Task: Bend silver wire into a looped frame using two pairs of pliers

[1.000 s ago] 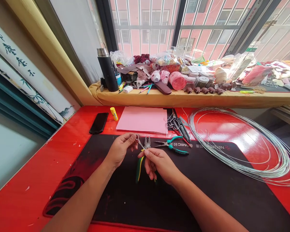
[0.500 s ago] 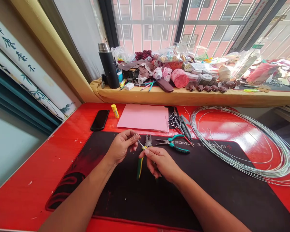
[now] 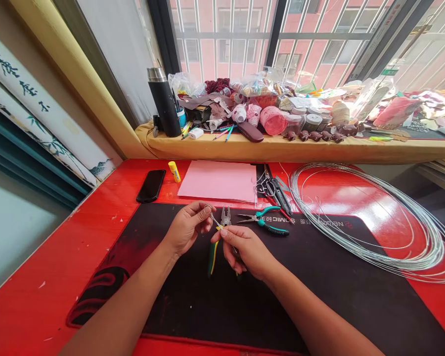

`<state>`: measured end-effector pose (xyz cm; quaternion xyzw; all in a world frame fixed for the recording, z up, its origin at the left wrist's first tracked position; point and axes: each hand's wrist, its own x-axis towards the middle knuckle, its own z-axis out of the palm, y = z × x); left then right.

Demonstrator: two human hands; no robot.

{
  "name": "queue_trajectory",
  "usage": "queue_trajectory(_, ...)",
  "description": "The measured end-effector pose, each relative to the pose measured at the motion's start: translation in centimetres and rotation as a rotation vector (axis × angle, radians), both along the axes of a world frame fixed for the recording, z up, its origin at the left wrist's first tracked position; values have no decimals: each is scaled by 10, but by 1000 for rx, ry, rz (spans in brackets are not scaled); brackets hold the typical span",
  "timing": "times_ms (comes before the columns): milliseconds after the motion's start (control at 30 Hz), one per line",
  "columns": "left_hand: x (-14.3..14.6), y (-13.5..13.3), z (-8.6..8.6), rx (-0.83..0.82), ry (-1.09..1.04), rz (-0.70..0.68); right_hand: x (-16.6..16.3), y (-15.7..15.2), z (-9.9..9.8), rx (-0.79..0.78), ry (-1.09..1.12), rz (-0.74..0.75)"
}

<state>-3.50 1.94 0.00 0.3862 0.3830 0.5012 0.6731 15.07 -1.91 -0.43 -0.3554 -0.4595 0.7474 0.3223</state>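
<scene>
A short piece of silvery wire (image 3: 216,222) runs between my two hands, above the dark desk mat (image 3: 222,306). My left hand (image 3: 190,223) pinches its upper end between thumb and fingers, where the wire seems to curve into a loop. Lower down, my right hand (image 3: 243,246) grips the same piece between thumb and forefinger. Behind and partly under my right hand lie combination pliers (image 3: 212,257) with green and yellow handles, their jaws pointing away from me. Teal-handled long-nose pliers (image 3: 267,218) rest just beyond my right hand.
A large coil of wire (image 3: 426,247) covers the right of the red table (image 3: 25,316). Pink paper (image 3: 218,182), a glue stick (image 3: 174,171), a phone (image 3: 151,186), scissors (image 3: 269,187) and a utility knife (image 3: 282,195) lie behind the mat. A cluttered sill (image 3: 207,148) stands beyond.
The whole view has shifted slightly. My hands keep nearly the same pose on the wire, with only a small change in the right fingers. The tools on the table stay put.
</scene>
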Motion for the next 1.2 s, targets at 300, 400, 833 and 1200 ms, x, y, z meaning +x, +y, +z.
queue_trajectory(300,4,0,-1,-1,-35,7,0,1,-4,-12,34,-4)
queue_trajectory(400,4,0,-3,-11,-28,-2,0,2,-4,-13,37,0)
queue_trajectory(833,-7,3,3,79,77,-50,2,1,0,-49,6,28)
queue_trajectory(1200,-7,0,7,67,206,-151,-2,-1,-2,5,-7,73)
